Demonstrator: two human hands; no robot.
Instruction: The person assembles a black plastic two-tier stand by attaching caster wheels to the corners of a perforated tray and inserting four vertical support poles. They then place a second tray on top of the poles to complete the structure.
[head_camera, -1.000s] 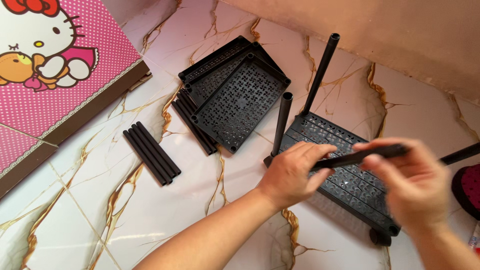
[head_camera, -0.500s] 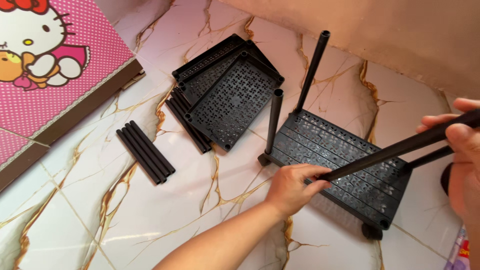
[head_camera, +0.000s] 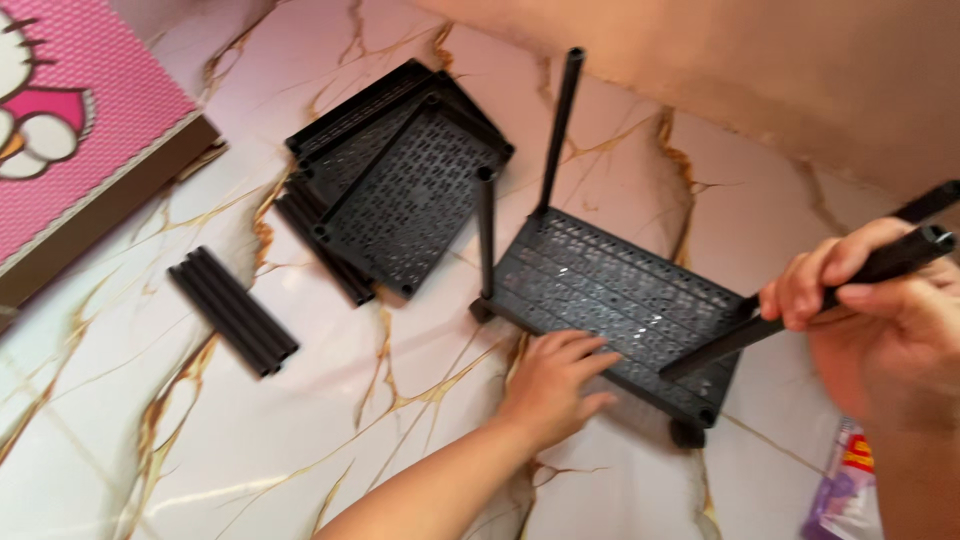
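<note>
At the bottom centre of the frame the left hand lay flat, fingers spread and gripping nothing, pressing on the near edge of a black perforated shelf panel that rested on the marble floor. At the right edge the right hand was wrapped around a black tube, fingers curled tight about its upper part; the tube slanted down to the left, its lower end over the panel's near right corner (whether it touched the panel there could not be told). A bit of a colourful plastic wrapper showed in the lower right corner.

Farther in, two more black tubes stood upright from the panel: a shorter one at its left corner and a taller one at its far corner. Left of centre, a bundle of loose black tubes lay side by side on the floor, well apart from the panel. Beyond them, upper centre, a stack of black perforated panels lay flat. In the upper left, a pink board with a cartoon figure rested on the floor, and a tan wall ran across the upper right.
</note>
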